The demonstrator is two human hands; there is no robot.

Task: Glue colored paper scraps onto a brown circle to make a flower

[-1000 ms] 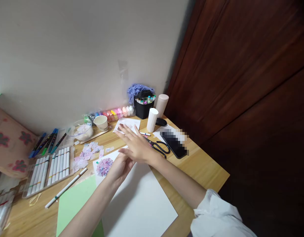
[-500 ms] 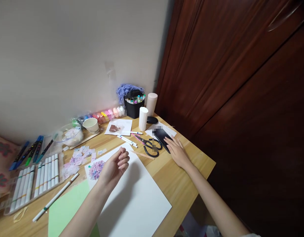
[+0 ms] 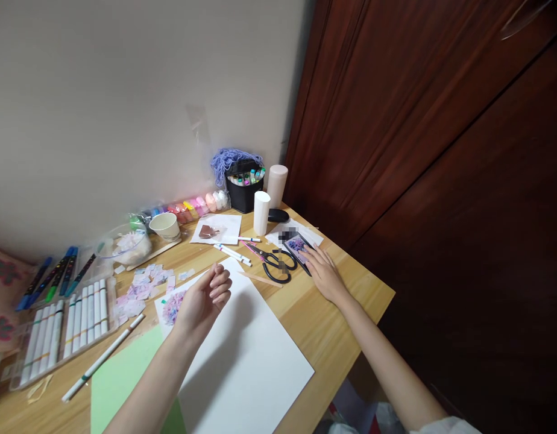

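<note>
My left hand (image 3: 205,299) is curled closed above the white paper (image 3: 255,355), and nothing can be made out inside its fingers. Beside it on the paper is a round pink, purple and blue flower shape (image 3: 172,306), partly hidden by the hand. My right hand (image 3: 324,274) lies with fingers spread, fingertips touching the right edge of a phone (image 3: 295,244). The phone's screen is lit with a purplish flower picture. Black-handled scissors (image 3: 272,259) rest just left of the phone. Green paper (image 3: 125,377) lies partly beneath the white sheet.
White markers (image 3: 86,319) fill a clear case at the left, near paper scraps (image 3: 145,286). A paper cup (image 3: 164,226), bagged colored clay (image 3: 188,210), a black marker holder (image 3: 245,194) and a white cylinder (image 3: 261,214) stand toward the wall. Dark wooden doors border the right.
The phone's screen has gone from dark to lit with a flower picture. My left hand has shifted slightly left and covers more of the flower shape. My right hand stays at the phone.
</note>
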